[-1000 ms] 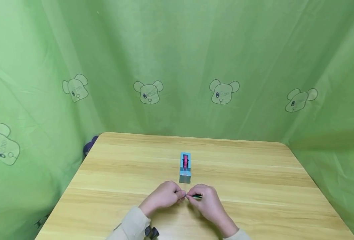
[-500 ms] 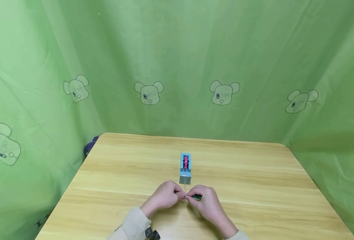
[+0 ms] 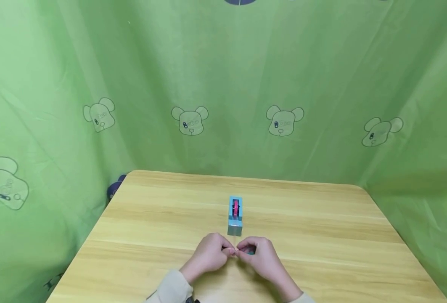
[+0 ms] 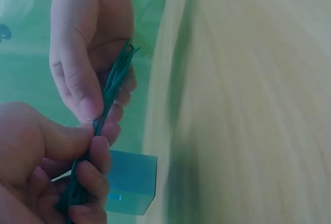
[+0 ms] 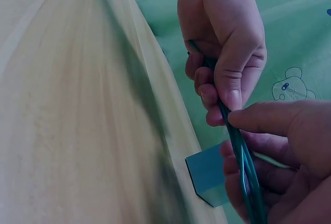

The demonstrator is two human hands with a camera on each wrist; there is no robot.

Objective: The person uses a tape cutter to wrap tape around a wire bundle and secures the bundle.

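Above the table, my left hand [image 3: 210, 253] and right hand [image 3: 261, 257] meet fingertip to fingertip in the head view. Both pinch one bundle of thin dark green strands [image 4: 118, 72], which runs through the two hands. In the right wrist view the strands [image 5: 241, 151] lie along the right hand's fingers, and their other end passes under the left thumb. A blue tape dispenser [image 3: 235, 227] with a pink-red reel [image 3: 236, 208] stands just beyond the hands. A faint clear strip of tape [image 3: 235, 240] reaches from its front toward the fingertips.
The wood-grain table [image 3: 321, 227] extends on both sides of the hands. Green curtains [image 3: 223, 63] printed with bear heads enclose its back and sides. A dark purple object [image 3: 114, 188] shows beyond the left back corner.
The head view has tilted up a little, so everything sits slightly lower. Both hands keep their pinch at the same place before the dispenser; less of the bundle shows by the right hand.
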